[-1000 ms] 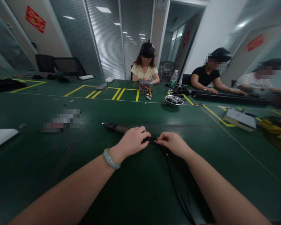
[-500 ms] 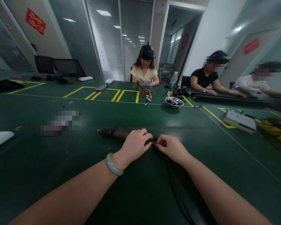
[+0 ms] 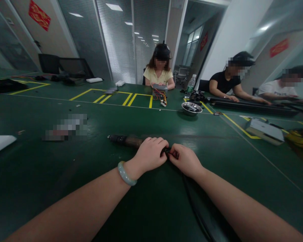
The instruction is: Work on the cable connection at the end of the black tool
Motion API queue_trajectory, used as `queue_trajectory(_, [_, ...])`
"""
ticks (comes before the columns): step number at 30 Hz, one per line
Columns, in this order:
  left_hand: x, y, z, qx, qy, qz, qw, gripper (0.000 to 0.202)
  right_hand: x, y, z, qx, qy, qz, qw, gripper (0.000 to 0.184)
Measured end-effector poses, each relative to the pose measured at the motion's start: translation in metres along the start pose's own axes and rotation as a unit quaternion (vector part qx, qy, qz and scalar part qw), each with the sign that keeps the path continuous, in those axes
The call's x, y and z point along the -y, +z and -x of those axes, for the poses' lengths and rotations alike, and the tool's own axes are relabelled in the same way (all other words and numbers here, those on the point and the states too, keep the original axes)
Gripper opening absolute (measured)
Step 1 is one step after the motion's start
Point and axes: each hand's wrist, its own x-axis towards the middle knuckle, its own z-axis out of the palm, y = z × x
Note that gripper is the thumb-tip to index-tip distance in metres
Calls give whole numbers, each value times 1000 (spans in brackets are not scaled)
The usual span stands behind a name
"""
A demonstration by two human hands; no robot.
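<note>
On the green table, a corded screwdriver-style tool lies just ahead of the wearer, metal tip pointing left, and the action is all at its back end. Left hand is draped over the rear of it, fingers curled in snug. Right hand has thumb and index pinched on a small dark piece in the gap, other fingers tucked under. Black cord runs from beneath that hand toward the bottom edge.

What's changed: a second ago a brassy glint showed between the fingertips and the gap was wider; now the hands nearly meet and the glint's hidden. My read is the parts are being worked closer together, but can't tell if anything's seated.
</note>
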Motion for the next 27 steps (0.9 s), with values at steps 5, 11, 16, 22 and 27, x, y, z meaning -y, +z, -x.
queue_trajectory(5, [1, -1, -1, -3, 3, 23, 1000, 16, -4, -5, 3, -5, 11, -9, 1000, 4])
queue_trajectory(11, [3, 2, -1, -9, 5, 39, 999, 16, -8, -6, 3, -8, 20, -13, 1000, 4])
queue_trajectory(16, [4, 4, 0, -15, 18, 49, 999, 15, -7, -6, 3, 3, 20, -27, 999, 3])
queue_trajectory(22, [6, 5, 0, -9, 24, 41, 999, 13, -5, -8, 4, 8, 25, -37, 999, 1])
queue_trajectory(27, [6, 5, 1, -10, 28, 34, 999, 11, -5, -8, 5, 5, 21, -37, 999, 2])
